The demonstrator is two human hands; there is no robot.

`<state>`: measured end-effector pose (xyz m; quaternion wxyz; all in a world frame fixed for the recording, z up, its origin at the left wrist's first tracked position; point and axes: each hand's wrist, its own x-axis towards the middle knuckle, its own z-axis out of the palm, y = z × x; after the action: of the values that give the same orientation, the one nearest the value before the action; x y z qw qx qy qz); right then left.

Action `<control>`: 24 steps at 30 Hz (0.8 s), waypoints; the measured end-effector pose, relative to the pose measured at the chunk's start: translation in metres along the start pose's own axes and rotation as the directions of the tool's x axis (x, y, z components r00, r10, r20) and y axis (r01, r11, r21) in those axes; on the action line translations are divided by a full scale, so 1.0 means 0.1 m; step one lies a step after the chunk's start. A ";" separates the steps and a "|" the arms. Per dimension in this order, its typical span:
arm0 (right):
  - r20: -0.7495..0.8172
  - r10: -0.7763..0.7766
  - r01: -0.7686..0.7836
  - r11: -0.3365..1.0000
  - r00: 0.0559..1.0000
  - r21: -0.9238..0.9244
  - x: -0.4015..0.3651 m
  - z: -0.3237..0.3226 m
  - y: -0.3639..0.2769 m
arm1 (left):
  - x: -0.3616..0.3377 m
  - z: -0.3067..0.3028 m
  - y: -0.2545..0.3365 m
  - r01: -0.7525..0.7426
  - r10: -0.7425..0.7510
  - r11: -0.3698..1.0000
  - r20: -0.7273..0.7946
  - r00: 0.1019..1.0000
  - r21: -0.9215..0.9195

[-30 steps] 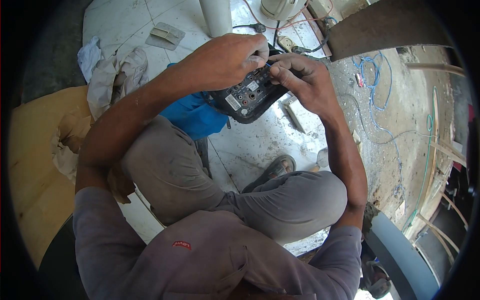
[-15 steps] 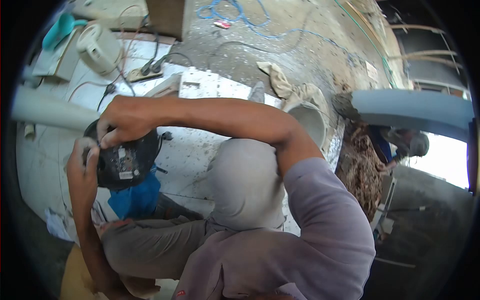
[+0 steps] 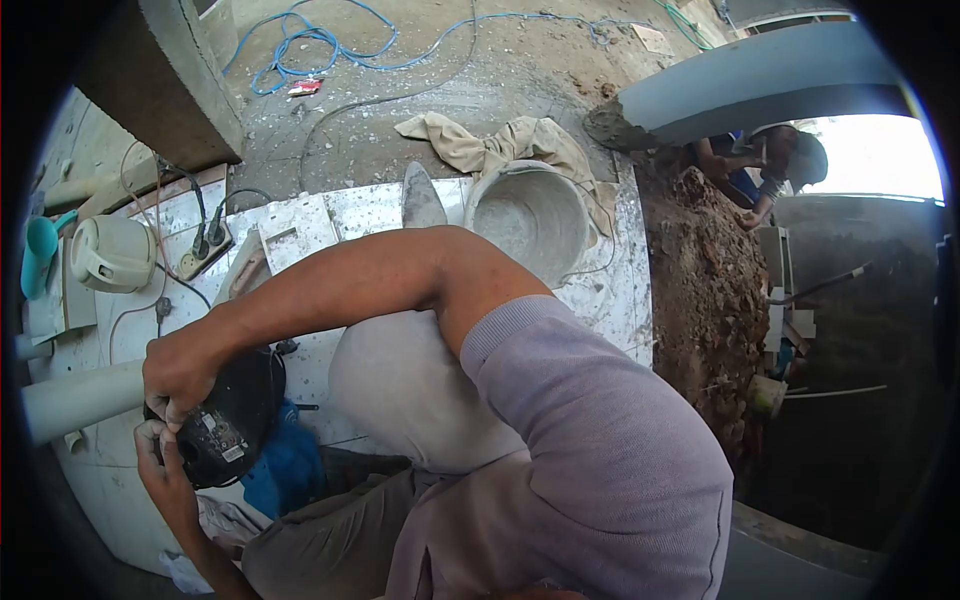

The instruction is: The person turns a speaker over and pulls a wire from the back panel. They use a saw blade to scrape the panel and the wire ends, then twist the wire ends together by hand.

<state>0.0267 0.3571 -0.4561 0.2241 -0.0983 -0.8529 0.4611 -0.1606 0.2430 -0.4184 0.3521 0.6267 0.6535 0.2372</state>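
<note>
My right hand (image 3: pixel 185 375) reaches across from above, with its fingers closed at the edge of a round black appliance base (image 3: pixel 225 425). Just below it, my left hand (image 3: pixel 163 462) has its thumb and fingers pinched, and the fingertips of both hands meet. Whatever small thing lies between them is too small to make out. The base shows its underside, with pale labels and a dark hole. A blue cloth or bag (image 3: pixel 285 475) lies beneath it, beside my leg.
A white pipe (image 3: pixel 85 400) runs in from the left. Around are a cream kettle (image 3: pixel 112 255), a power strip (image 3: pixel 207 255), a trowel blade (image 3: pixel 422 200), a cement-smeared bucket (image 3: pixel 530 225) and a rag (image 3: pixel 500 145). A co-worker (image 3: pixel 755 170) crouches by dug earth (image 3: pixel 705 300).
The view has swung, so my hands and the black base appear lower and further left. Both hands remain together at its edge. More of the bucket and co-worker shows.
</note>
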 end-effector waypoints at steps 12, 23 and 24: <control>0.054 0.067 -0.061 0.992 0.996 -0.111 0.09 0.05 0.06 | -0.01 0.00 0.00 -0.014 0.014 1.000 0.019 1.000 0.007; 0.043 0.030 -0.024 0.990 0.999 -0.137 0.08 0.07 0.05 | -0.01 0.00 0.03 -0.039 0.037 0.997 0.039 0.999 0.059; 0.050 0.020 -0.013 0.991 0.999 -0.134 0.07 0.07 0.05 | -0.02 -0.01 0.03 -0.038 0.036 0.997 0.038 0.999 0.061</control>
<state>0.0167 0.3572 -0.4611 0.1915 -0.1083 -0.8864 0.4072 -0.1593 0.2419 -0.4158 0.3402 0.6534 0.6423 0.2118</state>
